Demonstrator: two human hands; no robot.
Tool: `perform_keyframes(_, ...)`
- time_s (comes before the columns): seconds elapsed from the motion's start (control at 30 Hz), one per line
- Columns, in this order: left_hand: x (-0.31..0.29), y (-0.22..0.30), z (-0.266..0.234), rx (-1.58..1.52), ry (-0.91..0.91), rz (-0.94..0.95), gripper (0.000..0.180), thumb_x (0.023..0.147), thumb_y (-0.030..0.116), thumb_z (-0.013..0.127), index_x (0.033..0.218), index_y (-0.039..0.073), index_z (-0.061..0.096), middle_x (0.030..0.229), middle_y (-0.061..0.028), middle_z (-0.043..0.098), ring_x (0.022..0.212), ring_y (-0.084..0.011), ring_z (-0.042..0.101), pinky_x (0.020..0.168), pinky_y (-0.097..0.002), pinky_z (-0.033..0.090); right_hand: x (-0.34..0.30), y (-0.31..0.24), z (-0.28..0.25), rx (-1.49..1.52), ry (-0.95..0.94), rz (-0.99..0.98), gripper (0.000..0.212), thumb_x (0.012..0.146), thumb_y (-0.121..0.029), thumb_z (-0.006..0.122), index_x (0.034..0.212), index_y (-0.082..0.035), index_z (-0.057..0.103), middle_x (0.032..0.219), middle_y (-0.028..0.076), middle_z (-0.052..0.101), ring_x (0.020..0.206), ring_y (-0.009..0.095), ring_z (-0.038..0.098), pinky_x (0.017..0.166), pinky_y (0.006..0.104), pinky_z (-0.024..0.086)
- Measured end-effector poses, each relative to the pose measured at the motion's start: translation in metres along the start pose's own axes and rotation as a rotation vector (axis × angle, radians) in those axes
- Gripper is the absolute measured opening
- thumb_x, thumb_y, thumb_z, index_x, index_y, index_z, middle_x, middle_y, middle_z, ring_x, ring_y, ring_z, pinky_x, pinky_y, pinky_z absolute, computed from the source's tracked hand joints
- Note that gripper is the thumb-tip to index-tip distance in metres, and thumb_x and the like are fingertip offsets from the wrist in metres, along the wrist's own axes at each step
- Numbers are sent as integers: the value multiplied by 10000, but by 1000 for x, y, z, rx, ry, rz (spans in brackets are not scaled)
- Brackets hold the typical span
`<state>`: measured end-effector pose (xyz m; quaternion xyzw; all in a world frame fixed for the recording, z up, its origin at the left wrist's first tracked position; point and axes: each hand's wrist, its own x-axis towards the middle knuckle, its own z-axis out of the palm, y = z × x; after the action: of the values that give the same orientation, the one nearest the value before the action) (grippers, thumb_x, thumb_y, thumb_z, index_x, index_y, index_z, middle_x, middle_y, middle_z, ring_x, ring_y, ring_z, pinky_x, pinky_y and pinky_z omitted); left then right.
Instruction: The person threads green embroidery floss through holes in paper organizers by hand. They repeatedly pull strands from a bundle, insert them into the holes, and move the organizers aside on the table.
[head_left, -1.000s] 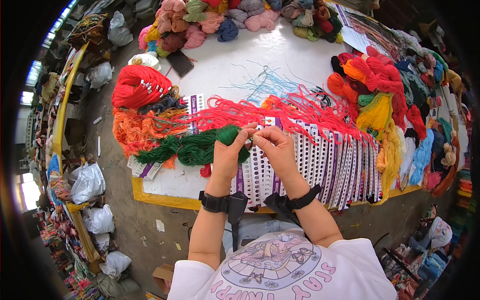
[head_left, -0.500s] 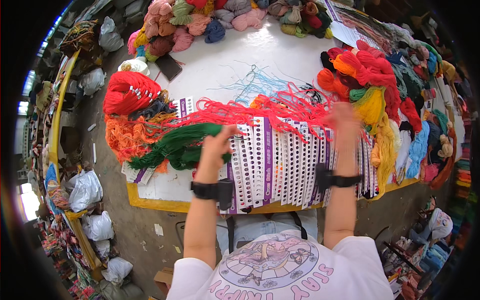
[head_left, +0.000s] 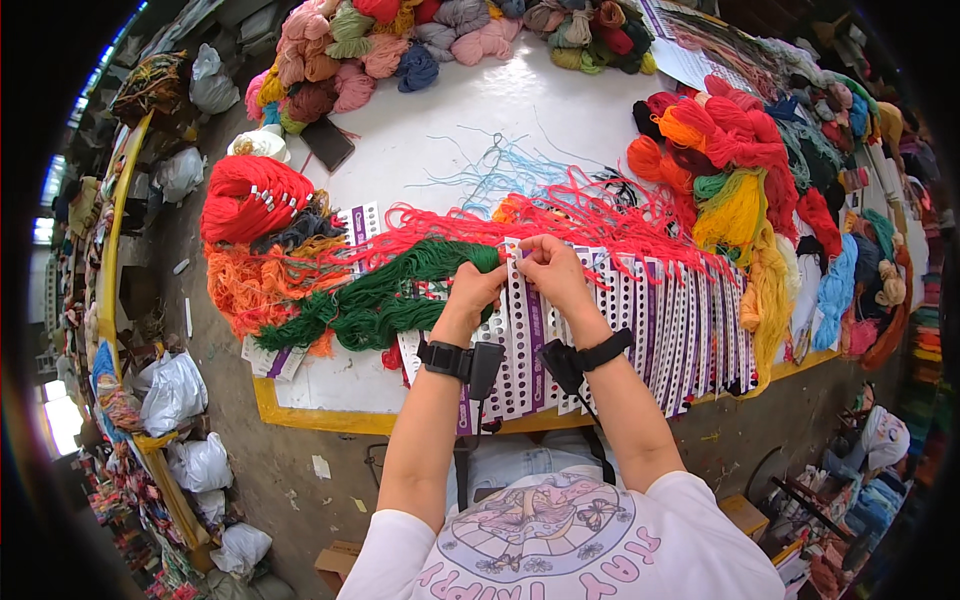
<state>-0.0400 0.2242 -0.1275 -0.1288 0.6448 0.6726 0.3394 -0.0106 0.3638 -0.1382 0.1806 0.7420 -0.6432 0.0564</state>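
Right hand (head_left: 556, 274) back from red strands (head_left: 640, 232) at right, now near left hand (head_left: 474, 294) by top of punched cards (head_left: 516, 340).

a yarn workshop is suggested. a broad white desk (head_left: 400, 112) edged in yellow is heaped along its far and right sides with skeins (head_left: 487, 41) of many colours, and a row of punched cards (head_left: 637, 330) is laid along its near edge. white plastic bags (head_left: 173, 393) are seen along a yellow frame (head_left: 122, 200) at the left, and the bare grey floor (head_left: 275, 440) is littered with scraps (head_left: 320, 467).
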Motion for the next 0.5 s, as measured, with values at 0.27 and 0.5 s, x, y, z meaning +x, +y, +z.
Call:
perform_keyframes(0.27, 3, -5, -3, 19, 25, -30, 143, 764, 147, 624, 673, 48, 576, 494, 35, 462, 389, -54, 391, 376, -213, 327, -2, -1, 2, -28, 20, -45, 234, 741, -23, 620, 962, -8, 546, 634, -10, 548, 542, 47, 484, 487, 188, 378)
perform_keyframes(0.5, -16, 3, -29, -806, -288, -5, 89, 839, 104, 447, 857, 46, 512, 798, -51, 565, 408, -46, 313, 417, -196, 322, -12, -9, 0, -168, 117, -50, 203, 729, -101, 626, 900, -25, 547, 615, 20, 550, 558, 93, 520, 521, 239, 415)
